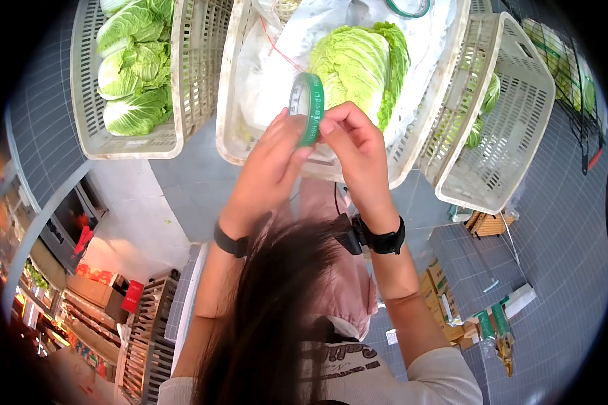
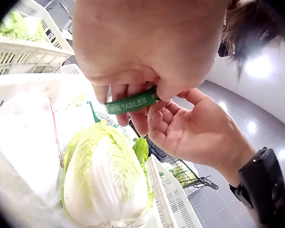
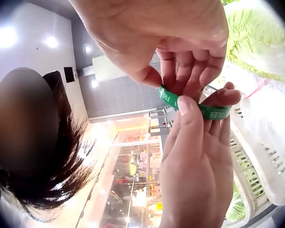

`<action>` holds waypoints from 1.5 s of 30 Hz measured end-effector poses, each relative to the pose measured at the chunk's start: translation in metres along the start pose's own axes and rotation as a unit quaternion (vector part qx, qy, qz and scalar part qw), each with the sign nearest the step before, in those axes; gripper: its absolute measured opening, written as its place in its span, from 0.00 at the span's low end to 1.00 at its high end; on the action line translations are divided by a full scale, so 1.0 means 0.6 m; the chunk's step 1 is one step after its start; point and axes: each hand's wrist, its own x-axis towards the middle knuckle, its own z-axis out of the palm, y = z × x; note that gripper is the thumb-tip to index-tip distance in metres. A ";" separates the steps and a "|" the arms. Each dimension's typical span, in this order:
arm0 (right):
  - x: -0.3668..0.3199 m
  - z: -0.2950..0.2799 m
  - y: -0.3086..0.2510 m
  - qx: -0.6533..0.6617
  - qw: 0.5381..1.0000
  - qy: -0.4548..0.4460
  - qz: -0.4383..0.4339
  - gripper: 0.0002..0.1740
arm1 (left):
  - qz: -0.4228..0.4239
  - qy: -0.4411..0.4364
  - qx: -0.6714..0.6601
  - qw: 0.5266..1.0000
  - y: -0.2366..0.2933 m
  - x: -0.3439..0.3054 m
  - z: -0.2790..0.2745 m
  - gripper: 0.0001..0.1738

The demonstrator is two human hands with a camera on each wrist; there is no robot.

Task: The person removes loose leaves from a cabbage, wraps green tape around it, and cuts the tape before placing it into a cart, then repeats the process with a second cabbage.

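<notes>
Upper centre, the left hand (image 1: 269, 164) grips the tape (image 1: 315, 104) and the right hand (image 1: 359, 155) pinches it, so slow, even peeling should work best.

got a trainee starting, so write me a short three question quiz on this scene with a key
1. Multiple choice: which word shows on the green tape roll in the left wrist view? a) FRUIT b) VEGETABLES c) FRAGILE
2. True or false: only the left hand touches it.
3. Fill in: the large cabbage nearest the hands lies in a pale slotted ____.

Key: 1. b; 2. false, the right hand pinches it too; 3. crate.
</notes>
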 end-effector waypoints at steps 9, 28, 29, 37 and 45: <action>0.001 0.008 0.007 0.065 0.998 0.013 0.011 0.02 | 0.021 -0.003 0.084 0.996 0.006 0.004 0.010 0.19; -0.006 -0.001 0.024 -0.144 0.978 0.069 -0.134 0.13 | -0.034 0.035 -0.100 0.994 0.017 -0.019 0.009 0.13; -0.008 -0.004 0.001 -0.193 0.969 0.055 -0.143 0.15 | -0.027 0.007 -0.094 0.995 0.004 -0.022 -0.007 0.11; -0.006 -0.031 0.003 -0.246 0.945 -0.201 -0.075 0.13 | 0.003 0.059 -0.072 0.996 -0.028 -0.046 -0.038 0.10; -0.033 -0.023 0.009 -0.276 0.940 -0.199 -0.014 0.10 | 0.009 0.070 -0.038 0.997 -0.013 -0.052 -0.035 0.11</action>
